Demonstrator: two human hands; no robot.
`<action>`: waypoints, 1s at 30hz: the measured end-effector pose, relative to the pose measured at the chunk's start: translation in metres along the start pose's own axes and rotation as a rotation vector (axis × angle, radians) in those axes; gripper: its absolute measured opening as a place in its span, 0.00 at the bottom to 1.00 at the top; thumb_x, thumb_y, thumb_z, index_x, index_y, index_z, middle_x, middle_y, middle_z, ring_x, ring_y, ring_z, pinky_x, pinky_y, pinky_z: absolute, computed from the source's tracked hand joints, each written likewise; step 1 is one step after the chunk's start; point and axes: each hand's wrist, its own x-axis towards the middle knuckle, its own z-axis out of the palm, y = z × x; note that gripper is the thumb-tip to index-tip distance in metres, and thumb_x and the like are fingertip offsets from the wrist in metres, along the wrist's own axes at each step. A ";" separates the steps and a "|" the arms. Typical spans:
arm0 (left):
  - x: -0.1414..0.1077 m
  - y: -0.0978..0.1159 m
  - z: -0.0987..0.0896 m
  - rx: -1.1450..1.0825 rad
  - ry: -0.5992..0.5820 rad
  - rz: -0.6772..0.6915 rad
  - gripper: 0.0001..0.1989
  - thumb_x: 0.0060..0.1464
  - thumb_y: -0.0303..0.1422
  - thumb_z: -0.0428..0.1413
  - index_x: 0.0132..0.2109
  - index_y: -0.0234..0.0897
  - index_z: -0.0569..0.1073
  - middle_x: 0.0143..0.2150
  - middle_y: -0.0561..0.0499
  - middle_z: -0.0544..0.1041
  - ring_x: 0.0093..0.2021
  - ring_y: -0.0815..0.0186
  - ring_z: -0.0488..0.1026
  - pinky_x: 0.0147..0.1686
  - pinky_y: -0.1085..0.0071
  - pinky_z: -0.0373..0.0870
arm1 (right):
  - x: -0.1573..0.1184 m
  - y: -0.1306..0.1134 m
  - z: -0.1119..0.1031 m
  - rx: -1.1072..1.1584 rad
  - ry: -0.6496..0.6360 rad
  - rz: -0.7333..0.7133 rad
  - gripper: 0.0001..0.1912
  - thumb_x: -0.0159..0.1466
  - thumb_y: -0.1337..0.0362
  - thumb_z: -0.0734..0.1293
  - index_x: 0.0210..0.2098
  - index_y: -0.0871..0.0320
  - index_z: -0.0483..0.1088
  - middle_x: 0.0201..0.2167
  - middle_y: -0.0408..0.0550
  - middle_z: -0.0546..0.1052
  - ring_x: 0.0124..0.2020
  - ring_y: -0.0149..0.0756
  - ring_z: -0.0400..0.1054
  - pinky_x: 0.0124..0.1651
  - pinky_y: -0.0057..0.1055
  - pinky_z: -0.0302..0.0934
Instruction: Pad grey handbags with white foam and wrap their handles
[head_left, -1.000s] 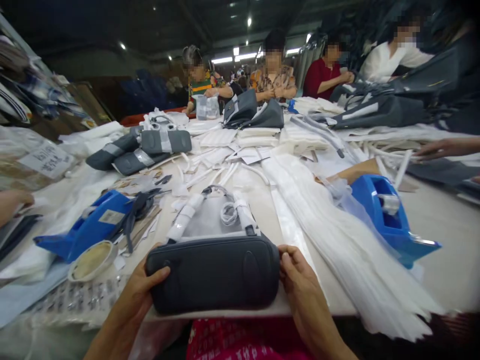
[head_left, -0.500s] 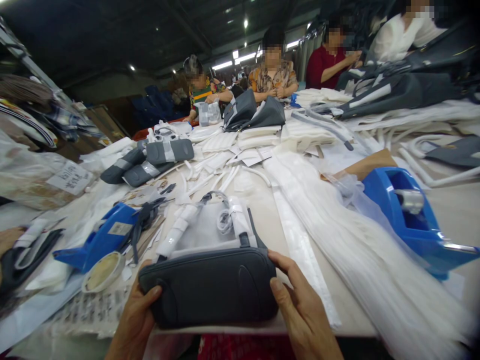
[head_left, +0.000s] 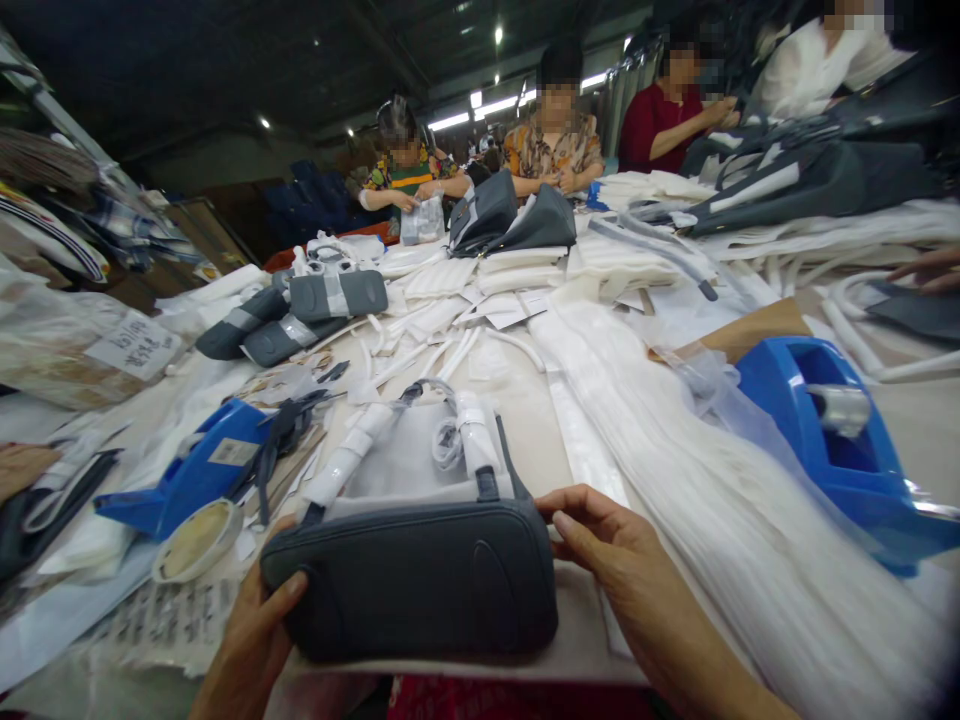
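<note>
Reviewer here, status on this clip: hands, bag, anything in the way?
Left hand gripping dark grey handbag at one end; right hand open beside the other end. Blue tape dispenser off right, clear of the bag.

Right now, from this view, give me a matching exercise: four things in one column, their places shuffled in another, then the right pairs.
Things:
1. Handbag
2. Tape roll
3. Right hand
4. Right dispenser

Places:
A. Right of the white strips
B. At the bag's right end
C. Gripped by the left hand
D. Beside the left dispenser

Pairs: 1-C, 2-D, 3-B, 4-A.
</note>
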 end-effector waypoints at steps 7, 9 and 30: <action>-0.041 0.101 0.056 0.839 -0.226 1.074 0.18 0.56 0.31 0.54 0.55 0.44 0.68 0.52 0.47 0.68 0.54 0.56 0.64 0.58 0.55 0.59 | 0.050 -0.017 -0.030 -0.550 -0.093 -0.147 0.10 0.52 0.71 0.65 0.35 0.57 0.71 0.30 0.45 0.75 0.36 0.38 0.71 0.42 0.35 0.64; -0.055 0.119 0.087 0.877 -0.598 1.186 0.19 0.59 0.25 0.50 0.56 0.44 0.66 0.53 0.47 0.67 0.52 0.60 0.64 0.54 0.61 0.64 | 0.075 -0.016 -0.032 -0.856 -0.154 -0.387 0.17 0.54 0.76 0.61 0.40 0.55 0.73 0.31 0.45 0.74 0.35 0.35 0.70 0.42 0.34 0.62; -0.054 0.121 0.142 0.966 -0.977 1.138 0.08 0.55 0.31 0.56 0.43 0.37 0.68 0.51 0.44 0.63 0.46 0.59 0.61 0.43 0.62 0.66 | 0.142 -0.019 0.001 -1.472 -0.409 -1.014 0.08 0.64 0.72 0.58 0.34 0.58 0.67 0.36 0.43 0.66 0.28 0.29 0.57 0.27 0.28 0.44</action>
